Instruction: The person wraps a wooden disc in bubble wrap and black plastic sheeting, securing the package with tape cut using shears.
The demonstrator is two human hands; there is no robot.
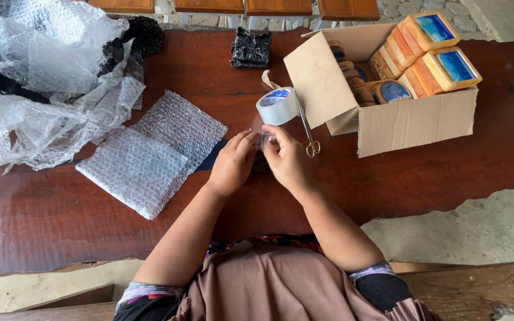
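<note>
My left hand [233,163] and my right hand [287,157] meet over the dark red wooden table [388,172], both closed around a small dark item wrapped in clear bubble wrap [262,156], mostly hidden by the fingers. Just beyond my hands stands a roll of pale tape [278,106] with a loose end curling up. A pair of scissors [308,132] lies beside it, gold handles toward me. Flat sheets of bubble wrap [150,151] lie to the left of my left hand.
An open cardboard box [411,122] at the right holds several wooden blocks with blue tops [441,59]. A big heap of crumpled bubble wrap [43,83] fills the far left. A small black wrapped bundle [250,49] sits at the far edge.
</note>
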